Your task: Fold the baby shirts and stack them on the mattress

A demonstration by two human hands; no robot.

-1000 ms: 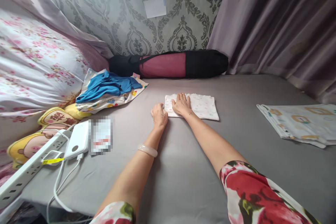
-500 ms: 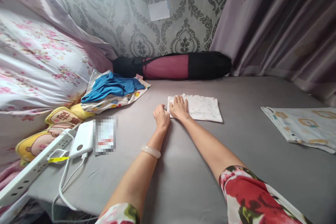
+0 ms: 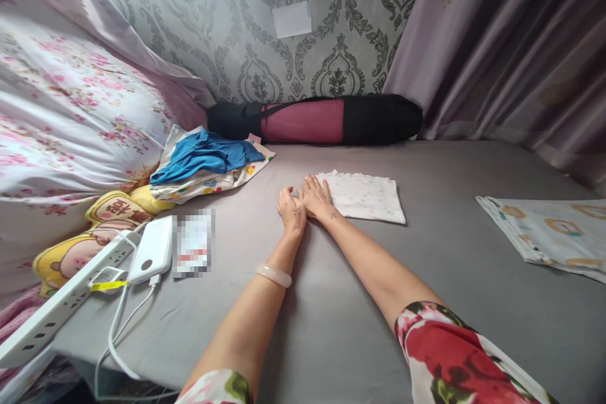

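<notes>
A folded white cloth (image 3: pixel 367 197) with a faint pale print and a frilled far edge lies flat in front of me. My right hand (image 3: pixel 316 197) rests palm down over its left end, fingers stretched out. Just left of it, touching or almost touching, is my left hand (image 3: pixel 290 209), its fingers curled in. Whether those curled fingers hold anything is hidden. A pale bangle (image 3: pixel 274 276) sits on my left wrist.
The grey sheet (image 3: pixel 331 303) spreads underneath. Blue clothing (image 3: pixel 203 153) on printed fabric lies back left; a black-and-pink bag (image 3: pixel 303 121) lies along the wall. Left are a power strip (image 3: pixel 57 312), white power bank (image 3: pixel 151 249) and cables. Patterned folded fabric (image 3: pixel 558 227) lies right.
My right hand has slid slightly left along the cloth, closer to my left hand. More of the cloth shows now. The whole view has shifted a little.
</notes>
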